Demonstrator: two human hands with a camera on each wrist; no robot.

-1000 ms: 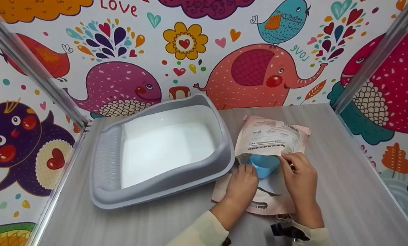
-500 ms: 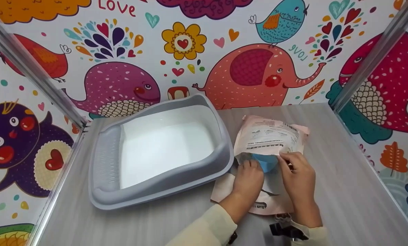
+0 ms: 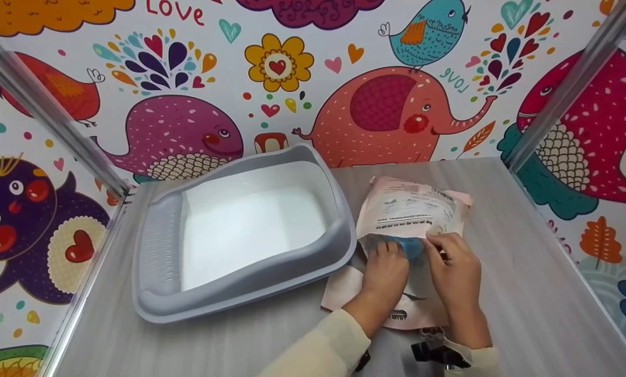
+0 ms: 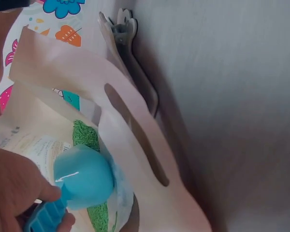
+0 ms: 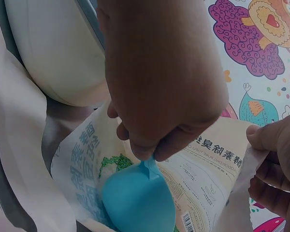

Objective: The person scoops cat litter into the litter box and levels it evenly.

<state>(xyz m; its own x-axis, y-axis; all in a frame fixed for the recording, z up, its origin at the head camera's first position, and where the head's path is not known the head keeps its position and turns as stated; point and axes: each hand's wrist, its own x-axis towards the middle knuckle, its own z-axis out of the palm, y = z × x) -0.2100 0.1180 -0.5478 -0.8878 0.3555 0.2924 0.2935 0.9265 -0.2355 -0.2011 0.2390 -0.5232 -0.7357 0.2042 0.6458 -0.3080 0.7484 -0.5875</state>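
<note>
A pink-and-white litter bag (image 3: 412, 209) lies on the table with its torn mouth spread. Inside it, green pellets (image 4: 85, 134) show around a blue scoop (image 4: 87, 176). My left hand (image 3: 388, 272) reaches into the mouth and pinches the scoop's ridged handle (image 4: 47, 212); in the head view the bag's upper edge partly covers the scoop. My right hand (image 3: 454, 267) pinches the right side of that upper edge between thumb and fingers, lifting it away from the opening, as the right wrist view also shows.
Left of the bag stands a grey litter box (image 3: 158, 309) with a white interior, its near right corner close to the bag. A grey paw-shaped piece (image 4: 128, 26) lies by the bag's handle flap (image 4: 140, 140). Patterned walls (image 3: 292, 120) and metal posts (image 3: 559, 99) bound the table.
My left hand has moved right and further into the bag, taking the scoop with it, so less of the scoop shows. The right hand keeps its pinch on the bag's edge.
</note>
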